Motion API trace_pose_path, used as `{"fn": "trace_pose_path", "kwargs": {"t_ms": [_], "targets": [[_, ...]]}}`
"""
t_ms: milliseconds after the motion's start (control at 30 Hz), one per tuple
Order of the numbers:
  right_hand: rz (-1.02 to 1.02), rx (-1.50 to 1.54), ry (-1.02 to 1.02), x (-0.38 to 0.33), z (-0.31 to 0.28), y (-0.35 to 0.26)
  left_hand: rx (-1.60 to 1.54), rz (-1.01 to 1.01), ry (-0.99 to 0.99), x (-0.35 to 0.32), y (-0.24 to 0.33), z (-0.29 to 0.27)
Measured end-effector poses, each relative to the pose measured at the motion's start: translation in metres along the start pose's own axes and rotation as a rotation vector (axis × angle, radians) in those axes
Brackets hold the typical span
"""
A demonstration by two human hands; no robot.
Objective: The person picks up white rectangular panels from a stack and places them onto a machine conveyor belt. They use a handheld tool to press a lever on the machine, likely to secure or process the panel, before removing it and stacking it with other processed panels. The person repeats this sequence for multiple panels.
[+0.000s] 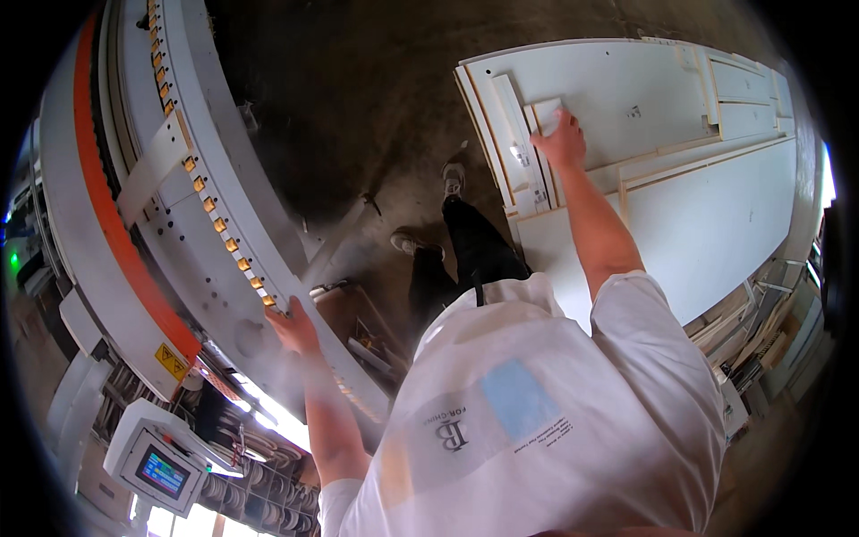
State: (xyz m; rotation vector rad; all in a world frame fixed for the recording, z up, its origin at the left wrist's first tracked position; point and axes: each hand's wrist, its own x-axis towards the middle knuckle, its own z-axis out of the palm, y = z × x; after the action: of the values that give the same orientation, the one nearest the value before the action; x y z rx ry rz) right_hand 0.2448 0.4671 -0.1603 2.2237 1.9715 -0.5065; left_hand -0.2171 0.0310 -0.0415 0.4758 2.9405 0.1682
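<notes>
Head view: we're standing right of the long machine [224,170], with the panel stack [617,89] lying on the far side of us from it. Our right hand [564,143] is sitting well right of the long machine, curling over the small white panel [545,112]; looks like it's grasping it. That piece is resting on the panel stack, just beside a narrow strip [512,116]. Our left hand [295,329] is touching the long machine's edge near the lower end of the gold rollers [220,225]; we're not able to tell gripping from bracing. We're reading the step as picking a piece off. Next move would be calling for a secure hold and lifting clear of the narrow strip.
</notes>
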Motion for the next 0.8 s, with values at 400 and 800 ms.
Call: {"fn": "trace_pose_path", "kwargs": {"t_ms": [400,800], "targets": [[-0.097,0.008,0.088,0.072,-0.008,-0.036,-0.008,-0.024,0.000,0.002,0.006,-0.001],[0.127,0.408,0.063,0.040,-0.032,0.009,-0.017,-0.011,0.033,-0.001,0.004,-0.002]]}}
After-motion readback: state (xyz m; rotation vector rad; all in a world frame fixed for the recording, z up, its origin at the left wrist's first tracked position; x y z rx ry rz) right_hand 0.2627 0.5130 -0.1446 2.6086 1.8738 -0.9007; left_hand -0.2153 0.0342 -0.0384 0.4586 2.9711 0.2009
